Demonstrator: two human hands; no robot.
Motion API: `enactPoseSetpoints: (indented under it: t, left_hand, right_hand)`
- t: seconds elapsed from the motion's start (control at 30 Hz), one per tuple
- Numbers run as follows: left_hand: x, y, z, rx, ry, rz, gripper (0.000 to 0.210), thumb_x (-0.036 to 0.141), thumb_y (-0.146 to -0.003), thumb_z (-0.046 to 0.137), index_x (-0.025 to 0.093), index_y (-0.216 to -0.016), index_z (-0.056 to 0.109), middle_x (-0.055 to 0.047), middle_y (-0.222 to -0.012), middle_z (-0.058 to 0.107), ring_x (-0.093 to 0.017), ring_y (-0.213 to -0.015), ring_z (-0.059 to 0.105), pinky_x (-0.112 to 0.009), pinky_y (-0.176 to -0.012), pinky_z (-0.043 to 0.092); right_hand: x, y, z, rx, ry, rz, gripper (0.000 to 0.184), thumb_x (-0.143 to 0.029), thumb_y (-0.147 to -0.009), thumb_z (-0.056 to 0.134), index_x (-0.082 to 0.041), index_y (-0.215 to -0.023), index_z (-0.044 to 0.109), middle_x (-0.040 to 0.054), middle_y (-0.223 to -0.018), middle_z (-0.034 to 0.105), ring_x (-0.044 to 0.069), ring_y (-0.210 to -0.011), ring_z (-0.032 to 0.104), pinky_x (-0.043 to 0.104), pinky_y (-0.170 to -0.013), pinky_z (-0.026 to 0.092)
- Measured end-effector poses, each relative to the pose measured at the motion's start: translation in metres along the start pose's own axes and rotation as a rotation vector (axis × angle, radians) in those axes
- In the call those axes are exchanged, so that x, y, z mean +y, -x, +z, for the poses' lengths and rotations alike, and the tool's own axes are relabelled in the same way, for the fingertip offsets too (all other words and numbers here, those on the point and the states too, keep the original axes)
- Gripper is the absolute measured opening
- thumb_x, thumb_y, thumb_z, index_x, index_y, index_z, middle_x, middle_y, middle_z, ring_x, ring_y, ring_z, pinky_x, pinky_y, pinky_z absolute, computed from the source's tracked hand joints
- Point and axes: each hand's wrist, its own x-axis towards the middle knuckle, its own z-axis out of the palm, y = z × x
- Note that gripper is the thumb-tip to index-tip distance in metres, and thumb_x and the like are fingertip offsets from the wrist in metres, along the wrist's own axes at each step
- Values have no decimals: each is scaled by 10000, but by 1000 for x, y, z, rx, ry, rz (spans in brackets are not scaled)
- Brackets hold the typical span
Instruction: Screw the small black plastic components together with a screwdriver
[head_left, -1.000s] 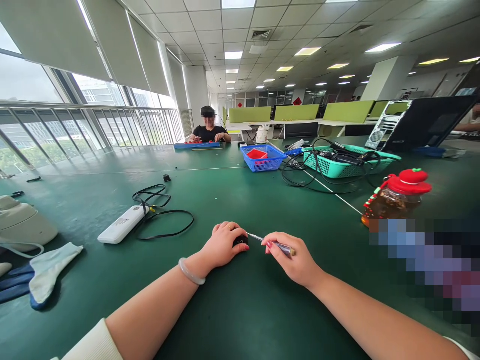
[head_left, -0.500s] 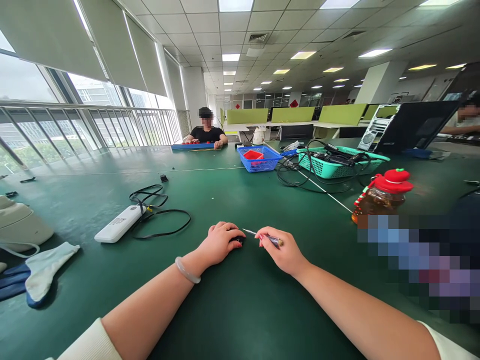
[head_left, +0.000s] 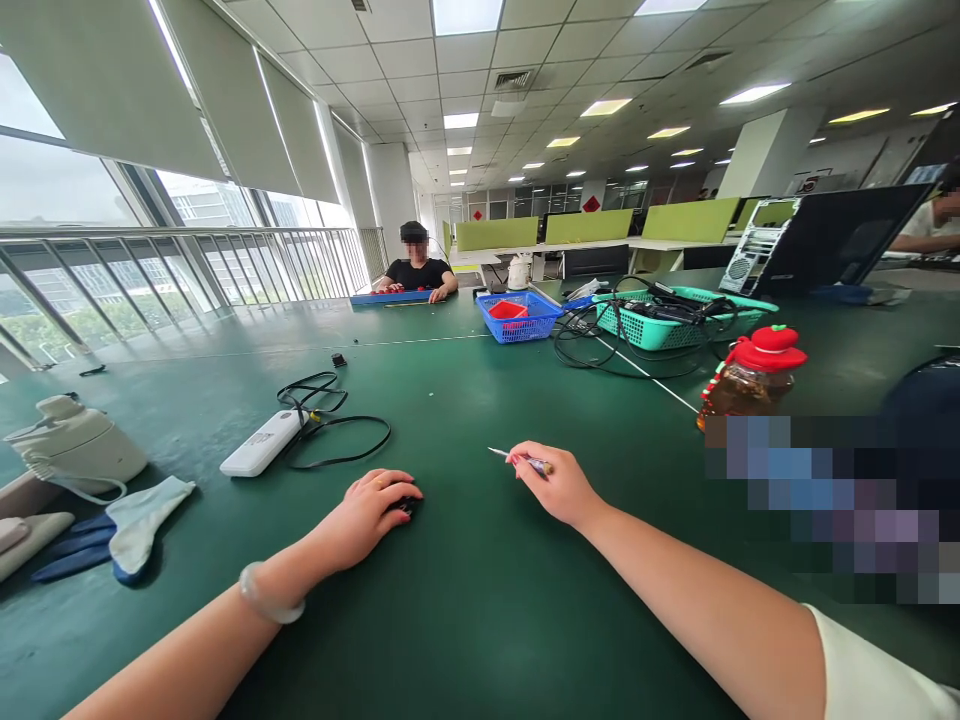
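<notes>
My left hand (head_left: 375,510) rests on the green tabletop with its fingers curled over a small black object (head_left: 407,505). Most of that object is hidden under the fingers, so its kind cannot be made out. A small screwdriver (head_left: 538,465) with a thin metal shaft and a partly see-through handle is held in my right hand (head_left: 555,485). Its tip points left, towards the side where my left hand lies, with a wide gap of tabletop between the two hands.
A white power strip (head_left: 264,443) with a black cord lies left of centre. Further left are a glove (head_left: 150,525) and a beige bottle (head_left: 82,445). Blue (head_left: 521,325) and teal (head_left: 652,328) baskets, cables and a red-lidded jar (head_left: 754,380) stand right. A person (head_left: 416,272) sits opposite.
My left hand has slid left and towards me with the black object, away from the screwdriver's tip. My right hand has stayed nearly in place. The view has shifted slightly.
</notes>
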Motion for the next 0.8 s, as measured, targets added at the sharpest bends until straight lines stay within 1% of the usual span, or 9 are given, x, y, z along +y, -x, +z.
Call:
enactPoseSetpoints:
  t: [0.13, 0.2, 0.3, 0.37, 0.4, 0.47, 0.57, 0.7, 0.8]
  left_hand:
    - [-52, 48, -14, 69, -63, -72, 402, 498, -930, 418, 294, -1165, 672, -61, -1328, 600, -274, -1206, 554, -428, -1044, 453]
    - [-81, 68, -20, 125, -100, -151, 492, 579, -912, 390, 272, -1158, 684, -80, -1308, 617, -287, -1190, 573, -437, -1039, 457]
    - [-117, 88, -26, 196, -148, -270, 562, 656, -865, 394, 266, -1121, 708, -92, -1257, 653, -317, -1155, 597, -480, -1020, 465]
    - [-129, 94, -28, 241, -170, -302, 560, 654, -858, 396, 267, -1109, 713, -92, -1235, 669, -329, -1157, 592, -501, -1023, 452]
    - [-131, 94, -30, 261, -176, -302, 552, 647, -857, 398, 268, -1101, 716, -89, -1229, 673, -333, -1162, 588, -507, -1027, 444]
    - [-127, 92, -32, 301, -173, -295, 535, 628, -854, 403, 264, -1087, 719, -85, -1210, 685, -335, -1165, 581, -503, -1027, 439]
    - [-108, 88, -35, 354, -145, -329, 509, 591, -854, 411, 259, -1094, 714, -81, -1144, 707, -317, -1116, 604, -454, -990, 469]
    - [-82, 87, -37, 435, -121, -395, 473, 584, -823, 464, 281, -1092, 707, -61, -1102, 707, -285, -1018, 642, -374, -883, 513]
    - [-72, 87, -39, 535, -127, -405, 473, 568, -847, 420, 282, -1116, 683, -65, -1084, 689, -257, -945, 650, -335, -773, 519]
  right_hand:
    - [0, 0, 5, -37, 73, -80, 242, -354, -921, 457, -237, -833, 649, -3, -756, 685, 165, -701, 591, 273, -682, 430]
    - [0, 1, 6, -47, 71, -109, 228, -334, -921, 461, -240, -828, 648, -6, -778, 696, 164, -718, 594, 278, -711, 433]
    - [1, 1, 5, -46, 71, -106, 213, -321, -920, 469, -246, -834, 649, -13, -784, 698, 160, -713, 596, 275, -703, 432]
    - [2, 0, 4, -34, 76, -86, 203, -325, -916, 480, -248, -840, 651, -13, -768, 693, 161, -703, 595, 269, -675, 429]
    - [2, 0, 3, -29, 78, -76, 202, -329, -915, 481, -247, -843, 652, -11, -761, 690, 162, -699, 594, 267, -662, 428]
    - [2, 0, 2, -20, 76, -64, 213, -337, -918, 476, -243, -843, 652, -8, -747, 682, 160, -686, 591, 262, -641, 426]
    - [1, 0, 0, -12, 69, -70, 225, -337, -924, 466, -236, -848, 653, -5, -737, 678, 154, -668, 585, 257, -626, 423]
    - [-1, 2, -1, -23, 87, -122, 207, -312, -919, 477, -238, -841, 654, -12, -726, 682, 149, -658, 579, 260, -653, 428]
    - [-3, 3, -1, -39, 102, -167, 199, -279, -915, 476, -243, -830, 652, -17, -734, 693, 147, -663, 587, 264, -679, 433]
